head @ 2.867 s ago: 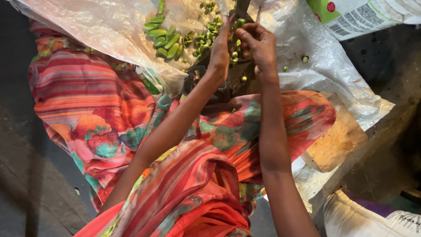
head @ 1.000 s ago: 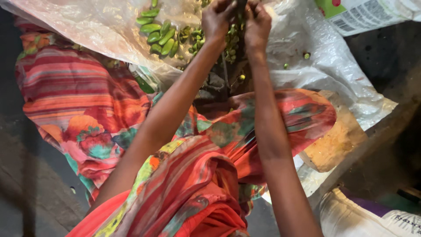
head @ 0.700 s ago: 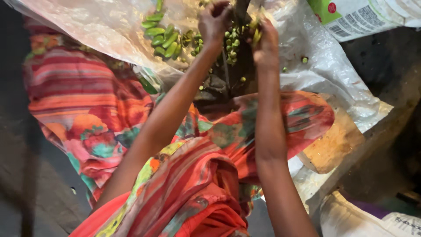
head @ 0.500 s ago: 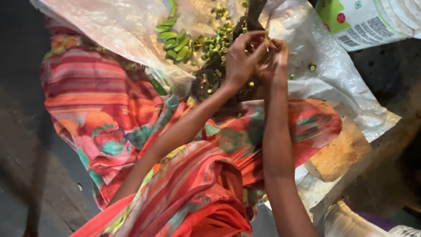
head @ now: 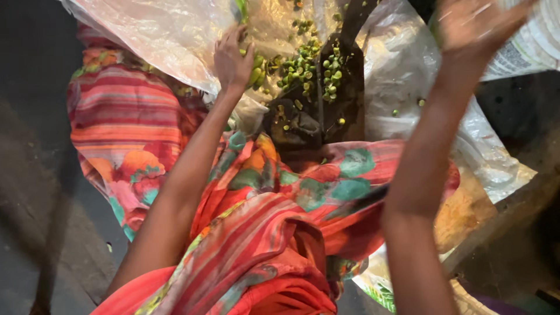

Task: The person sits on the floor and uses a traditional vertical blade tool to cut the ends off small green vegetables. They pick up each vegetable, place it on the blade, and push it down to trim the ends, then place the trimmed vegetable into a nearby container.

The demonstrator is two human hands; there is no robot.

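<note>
left hand [head: 232, 58] is down on the clear plastic sheet [head: 146, 35], far left of centre, fingers curled over a green pod [head: 255, 74] at the edge of the pile; can't tell how firm the grip is. pile of cut green pieces [head: 309, 67] sits just right of that hand, spread on the sheet beside a dark upright blade [head: 350, 41] on a dark base. a few loose pieces lie further right on the plastic. right hand [head: 475, 26] is raised at far right, blurred, fingers look spread apart with nothing visible in them. striped red and orange cloth [head: 134, 122] covers the near area under both forearms.
</note>
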